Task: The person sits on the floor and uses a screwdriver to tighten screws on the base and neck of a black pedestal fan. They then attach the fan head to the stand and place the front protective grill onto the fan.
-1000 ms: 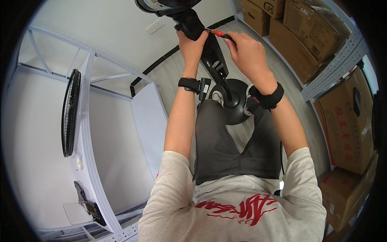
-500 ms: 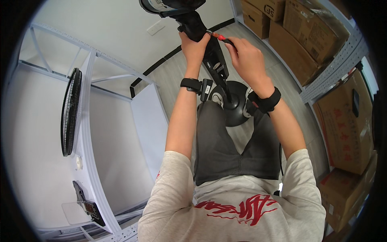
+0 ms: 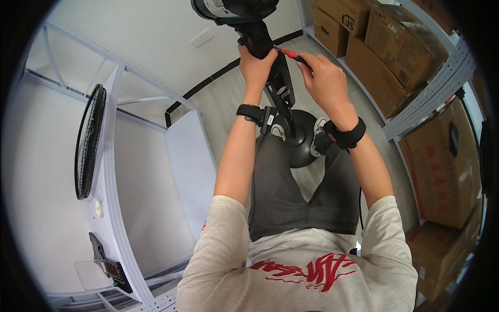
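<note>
A black standing fan stands on the floor in front of me: round base [image 3: 300, 141], upright pole [image 3: 280, 88], motor head [image 3: 234, 9] at the top edge. My left hand [image 3: 254, 65] grips the pole's neck just under the motor head. My right hand [image 3: 321, 78] holds a screwdriver with a red and black handle [image 3: 290, 54], its tip pointing left against the neck of the fan. Both wrists wear black bands.
A white metal shelf frame [image 3: 112, 156] runs along my left, with a black fan grille [image 3: 87, 140] lying on its shelf and a small black part [image 3: 110, 266] near the front. Cardboard boxes [image 3: 400, 47] fill grey racks on my right.
Both hands and the fan neck have shifted slightly in view; the grip on the pole and the screwdriver is the same.
</note>
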Demonstrator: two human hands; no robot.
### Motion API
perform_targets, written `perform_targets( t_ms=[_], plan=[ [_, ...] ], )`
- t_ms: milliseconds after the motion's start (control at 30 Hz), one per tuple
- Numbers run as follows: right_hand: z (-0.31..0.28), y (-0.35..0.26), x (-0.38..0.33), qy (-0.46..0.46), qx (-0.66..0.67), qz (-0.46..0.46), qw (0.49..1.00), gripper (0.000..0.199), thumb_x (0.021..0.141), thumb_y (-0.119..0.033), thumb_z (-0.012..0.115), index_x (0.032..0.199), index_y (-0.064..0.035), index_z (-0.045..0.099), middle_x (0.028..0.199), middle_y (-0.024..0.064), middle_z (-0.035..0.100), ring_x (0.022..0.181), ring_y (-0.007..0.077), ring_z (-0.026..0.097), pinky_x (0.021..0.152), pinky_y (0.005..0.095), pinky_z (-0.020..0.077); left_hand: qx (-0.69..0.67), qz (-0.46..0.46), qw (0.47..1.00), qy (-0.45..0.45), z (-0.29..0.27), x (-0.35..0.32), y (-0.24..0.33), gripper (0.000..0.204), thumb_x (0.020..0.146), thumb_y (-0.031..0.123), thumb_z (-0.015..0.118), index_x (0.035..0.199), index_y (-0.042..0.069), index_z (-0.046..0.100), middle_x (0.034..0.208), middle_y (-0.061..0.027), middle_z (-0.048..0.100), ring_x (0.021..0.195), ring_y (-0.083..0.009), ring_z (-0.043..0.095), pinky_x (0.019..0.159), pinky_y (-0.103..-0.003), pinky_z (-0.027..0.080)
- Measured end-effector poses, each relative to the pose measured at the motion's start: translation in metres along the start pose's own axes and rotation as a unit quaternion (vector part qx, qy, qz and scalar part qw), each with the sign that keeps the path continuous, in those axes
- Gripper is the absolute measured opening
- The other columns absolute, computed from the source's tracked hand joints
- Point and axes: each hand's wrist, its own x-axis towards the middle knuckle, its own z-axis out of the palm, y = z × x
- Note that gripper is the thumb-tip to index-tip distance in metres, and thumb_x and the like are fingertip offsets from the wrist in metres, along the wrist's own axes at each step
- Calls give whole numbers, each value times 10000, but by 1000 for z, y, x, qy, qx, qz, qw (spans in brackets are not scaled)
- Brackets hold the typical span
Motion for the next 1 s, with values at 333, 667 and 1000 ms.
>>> perform_targets(
  t_ms=[333,667,1000],
  plan=[
    [7,-9,-6,17,-33,-6,999,181,899,-157,674,1074,-112,682,803,99,620,693,325,629,582,417,499,0,-10,1000,-7,-4,2,4,662,688,299,803,1150,-41,472,1042,-205,660,980,-373,653,859,-423,508],
    [12,-14,-5,28,19,25,999,179,893,-142,694,1056,-70,705,798,119,639,668,325,621,585,409,488,10,-14,1000,0,-2,4,-8,686,679,333,809,1142,-60,489,1126,-252,616,1060,-414,603,893,-465,489],
    [14,-8,-4,12,58,65,996,190,896,-154,699,1074,-88,706,787,123,636,661,319,625,584,393,484,-15,-17,1000,-8,-2,2,-4,660,691,334,807,1133,-29,478,1033,-243,604,1006,-432,592,858,-489,483]
  ],
)
